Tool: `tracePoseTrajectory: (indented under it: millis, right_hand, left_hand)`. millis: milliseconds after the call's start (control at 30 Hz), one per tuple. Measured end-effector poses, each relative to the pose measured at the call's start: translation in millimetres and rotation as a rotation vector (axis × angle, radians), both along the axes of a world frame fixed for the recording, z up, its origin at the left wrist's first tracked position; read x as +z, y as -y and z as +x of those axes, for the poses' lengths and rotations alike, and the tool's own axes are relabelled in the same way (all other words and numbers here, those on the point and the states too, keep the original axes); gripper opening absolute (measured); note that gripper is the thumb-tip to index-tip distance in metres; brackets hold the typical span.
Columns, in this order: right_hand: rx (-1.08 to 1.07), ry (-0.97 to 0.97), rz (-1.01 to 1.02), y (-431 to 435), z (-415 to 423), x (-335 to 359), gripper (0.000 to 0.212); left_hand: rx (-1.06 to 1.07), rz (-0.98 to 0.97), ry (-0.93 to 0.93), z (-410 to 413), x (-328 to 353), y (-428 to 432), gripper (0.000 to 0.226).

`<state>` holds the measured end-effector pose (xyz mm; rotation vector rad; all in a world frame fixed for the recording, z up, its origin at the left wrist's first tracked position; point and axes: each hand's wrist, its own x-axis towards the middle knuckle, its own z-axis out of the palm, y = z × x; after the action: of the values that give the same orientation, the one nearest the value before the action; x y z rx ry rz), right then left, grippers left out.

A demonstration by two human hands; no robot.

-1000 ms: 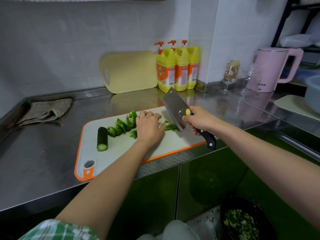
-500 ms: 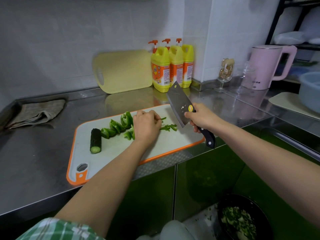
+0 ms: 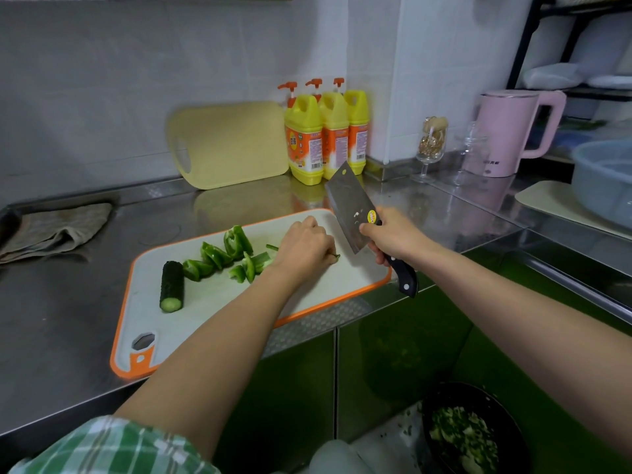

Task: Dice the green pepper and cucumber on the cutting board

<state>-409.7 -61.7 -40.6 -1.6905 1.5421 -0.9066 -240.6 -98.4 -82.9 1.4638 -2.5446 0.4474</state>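
Fingers (image 3: 323, 239) curled on pepper (image 3: 261, 261), cleaver (image 3: 352, 210) above board (image 3: 222, 295)

place: a home kitchen is seen | shown by: steel counter (image 3: 61, 319), tiled wall (image 3: 136, 97), soap bottles (image 3: 307, 138), pink kettle (image 3: 502, 131), glass (image 3: 431, 142) | food work: pepper (image 3: 236, 241) cut on a board (image 3: 212, 292), knife (image 3: 345, 200) held

dim greenish light, glare on steel counter (image 3: 444, 213), warped, soft edges

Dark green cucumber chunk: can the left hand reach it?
Probably yes: the dark green cucumber chunk lies uncovered on the orange-rimmed white cutting board, near the left hand, which holds green pepper strips.
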Motion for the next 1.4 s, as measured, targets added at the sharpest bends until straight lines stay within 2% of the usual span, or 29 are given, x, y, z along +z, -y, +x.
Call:
tracePoseTrajectory:
  millis: [67,133,233,300,367,533,700,833,933,1067,1200,1333,1400]
  right_hand:
    - [0.000,0.007,-0.006,-0.2,-0.2,0.1,0.016]
    - [-0.003,0.023,-0.008,0.2,-0.8,0.7,0.017]
    - [-0.003,0.029,-0.012,-0.1,-0.7,2.0,0.020]
    - [0.003,0.024,-0.007,-1.4,0.8,3.0,0.018]
    - [0.018,0.014,0.009,-2.9,4.5,2.9,0.015]
    - [0.091,-0.068,0.090,-7.4,17.8,-1.0,0.008]
    - [0.179,-0.197,0.133,-12.5,28.1,-5.4,0.003]
    - [0.202,-0.264,0.146,-14.1,36.2,-9.5,0.013]
    - [0.202,-0.293,0.158,-14.5,37.8,-12.5,0.018]
    - [0.140,-0.329,0.166,-6.3,31.5,-13.2,0.007]
    - [0.086,-0.321,0.176,3.3,23.0,-10.1,0.019]
    - [0.114,-0.287,0.153,0.7,29.0,-11.2,0.007]
    - [0.116,-0.318,0.173,1.0,30.8,-12.1,0.011]
  left_hand:
    - [0.008,-0.035,0.058,-1.0,-7.6,2.8,0.030]
    - [-0.005,-0.060,0.002,-0.8,-13.9,4.3,0.037]
    - [-0.010,-0.130,-0.241,4.1,-10.0,7.2,0.047]
    - [0.084,-0.130,-0.481,14.5,2.0,5.6,0.032]
    - [0.216,-0.085,-0.597,27.8,11.6,0.3,0.023]
    - [0.367,0.001,-0.557,44.1,1.1,-14.0,0.018]
    - [0.451,-0.075,-0.570,44.7,-1.9,-20.0,0.019]
    - [0.541,-0.085,-0.607,50.9,-3.4,-22.2,0.021]
    - [0.548,-0.073,-0.641,49.9,-5.0,-23.3,0.021]
    - [0.520,-0.054,-0.699,46.4,-3.8,-22.7,0.019]
    - [0.485,-0.027,-0.697,41.5,-3.7,-19.9,0.018]
    - [0.468,0.002,-0.622,32.1,-4.1,-19.5,0.018]
    - [0.454,0.012,-0.549,27.4,-4.5,-20.3,0.018]
